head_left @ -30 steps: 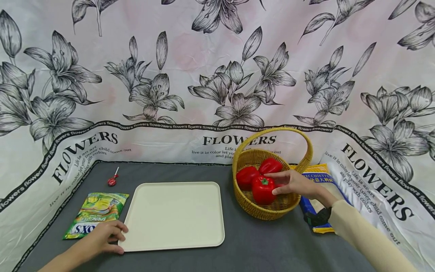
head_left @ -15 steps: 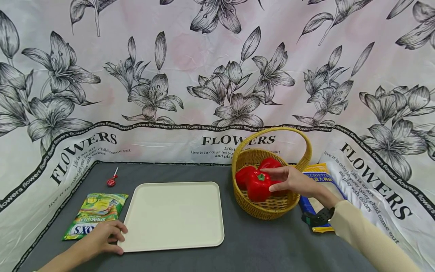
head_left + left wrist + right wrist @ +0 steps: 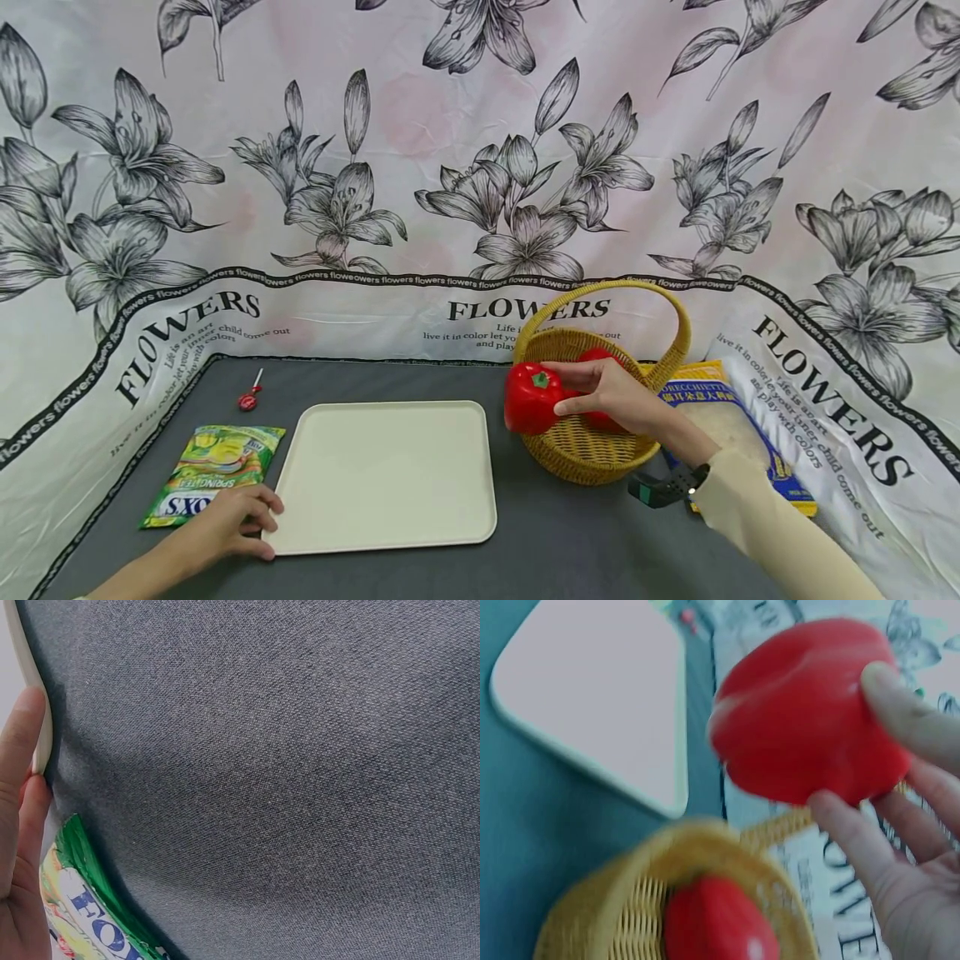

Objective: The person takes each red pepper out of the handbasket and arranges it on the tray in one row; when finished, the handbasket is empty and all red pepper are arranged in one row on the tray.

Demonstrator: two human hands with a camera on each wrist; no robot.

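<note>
In the head view my right hand (image 3: pixel 611 400) grips a red bell pepper (image 3: pixel 528 404) by its side, thumb opposite the fingers. The pepper is held up over the left rim of the yellow wicker basket (image 3: pixel 592 471), its green stem end showing. In the right wrist view the held bell pepper (image 3: pixel 802 712) hangs above the basket, where another red pepper (image 3: pixel 720 922) lies. At the lower left, the fingers of my left hand (image 3: pixel 228 525) rest against the left edge of the cream tray (image 3: pixel 382 475). The left wrist view shows fingertips touching the tray rim (image 3: pixel 37 712).
A green and yellow candy bag (image 3: pixel 213 471) lies left of the tray, partly behind my left hand. A red lollipop (image 3: pixel 248 400) is farther back. Behind my right forearm lies a blue and yellow pasta bag (image 3: pixel 720 417). A floral cloth (image 3: pixel 480 208) rises along the back.
My right hand has lifted the red bell pepper out of the basket and moved it left to the rim. My left hand and the tray have stayed in place.
</note>
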